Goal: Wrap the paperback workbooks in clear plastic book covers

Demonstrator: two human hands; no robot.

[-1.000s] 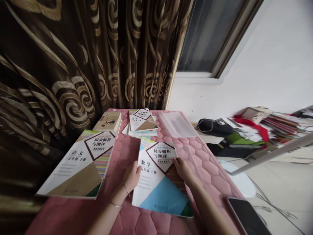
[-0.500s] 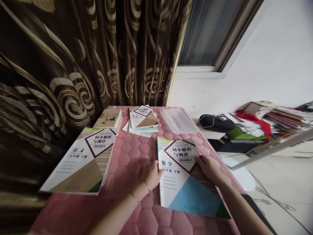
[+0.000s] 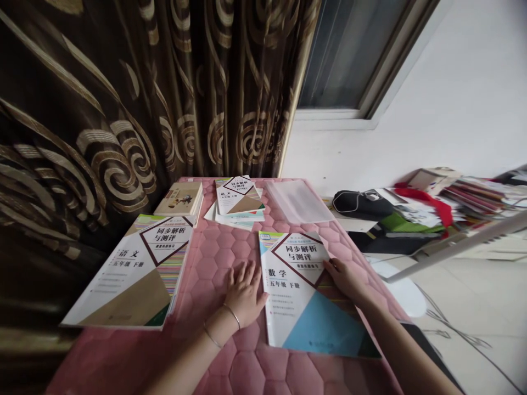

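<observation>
A white and blue maths workbook [image 3: 307,296] lies flat on the pink quilted table cover [image 3: 222,247], toward the right. My left hand [image 3: 245,293] lies flat on the cover with fingers spread, its thumb side touching the book's left edge. My right hand [image 3: 348,278] rests on the book's right edge, fingers stretched over the cover. A similar workbook with a brown corner [image 3: 134,274] lies to the left. Both wrists on my left arm side show thin bangles.
At the back lie a small thick book [image 3: 181,198], a stack of workbooks [image 3: 239,200] and a clear plastic folder [image 3: 298,202]. A brown patterned curtain [image 3: 123,109] hangs behind. A cluttered desk [image 3: 411,219] with a black pouch stands on the right.
The maths workbook slid from the table's middle to the right and now lies flat. My left hand let go of its edge and spread flat beside it.
</observation>
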